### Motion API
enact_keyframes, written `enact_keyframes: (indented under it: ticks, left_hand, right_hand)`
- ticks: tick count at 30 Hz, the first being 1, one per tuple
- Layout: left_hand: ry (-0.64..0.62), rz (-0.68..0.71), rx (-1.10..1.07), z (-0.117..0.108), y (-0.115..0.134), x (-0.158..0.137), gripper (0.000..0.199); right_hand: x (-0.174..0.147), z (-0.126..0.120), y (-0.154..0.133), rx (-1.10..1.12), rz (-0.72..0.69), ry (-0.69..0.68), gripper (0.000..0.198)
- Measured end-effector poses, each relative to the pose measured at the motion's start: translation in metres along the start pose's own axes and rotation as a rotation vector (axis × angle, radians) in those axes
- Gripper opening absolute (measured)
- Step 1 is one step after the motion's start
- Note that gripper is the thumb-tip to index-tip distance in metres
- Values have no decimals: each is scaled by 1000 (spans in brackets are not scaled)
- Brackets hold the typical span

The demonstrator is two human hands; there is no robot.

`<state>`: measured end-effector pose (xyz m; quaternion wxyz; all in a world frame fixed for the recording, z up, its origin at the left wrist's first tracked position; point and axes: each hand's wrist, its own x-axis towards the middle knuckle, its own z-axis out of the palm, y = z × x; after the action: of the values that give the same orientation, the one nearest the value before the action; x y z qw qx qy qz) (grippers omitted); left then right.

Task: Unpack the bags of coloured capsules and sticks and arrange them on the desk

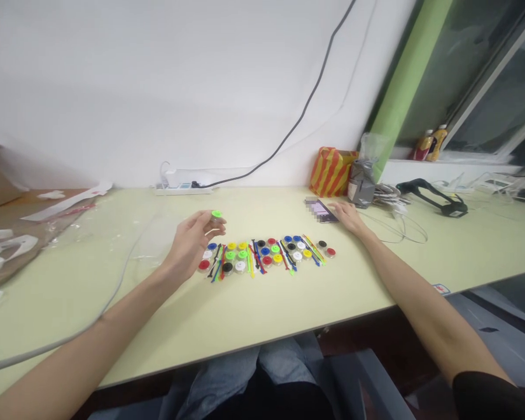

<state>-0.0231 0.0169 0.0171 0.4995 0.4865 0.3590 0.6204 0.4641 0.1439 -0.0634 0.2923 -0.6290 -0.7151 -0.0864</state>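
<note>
My left hand (192, 242) is raised over the left end of the row of coloured pieces. Between its fingertips and thumb is a small round clear piece with a green top (216, 215). Similar round pieces, with red (204, 265), white (240, 266), yellow (277, 259) and blue (287, 239) tops among others, stand in groups on the table. Thin coloured plastic strips (257, 256) lie between the groups. Farther right, my right hand (345, 214) rests with its fingers stretched out at the right edge of a phone (319, 210), whose screen is lit.
A power strip (184, 188) with a black cable (284, 140) sits against the wall. Behind the phone stand a striped bag (330, 172) and a grey package (361, 185). Plastic wrapping (100, 224) and a grey cable (118, 286) lie left; a black frame-like object (437, 198) lies right.
</note>
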Motion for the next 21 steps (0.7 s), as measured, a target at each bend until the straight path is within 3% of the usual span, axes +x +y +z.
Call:
enact_keyframes:
  ticks: [3, 5, 6, 9, 12, 16, 21]
  left_hand:
    - [0, -30, -13, 0, 0, -1, 26]
    - [-7, -43, 14, 1, 0, -2, 28]
    - [-8, -46, 33, 1, 0, -2, 29]
    - [-14, -37, 81, 1, -3, -2, 31]
    - [-23, -5, 134, 0, -6, -1, 32]
    - [-33, 35, 232, -2, -10, 0, 38]
    - [-26, 19, 265, -1, -8, -2, 35]
  right_hand:
    - [0, -19, -25, 150, 32, 187, 57]
    - [-2, -35, -49, 270, -6, 181, 52]
    - [-4, -44, -63, 348, -43, 87, 49]
    - [-13, -64, -103, 473, -174, -397, 40]
    - [-19, -74, -127, 515, -214, -682, 35]
    - [-19, -73, -128, 517, -197, -819, 33]
    - [-15, -69, -119, 491, -196, -795, 27]
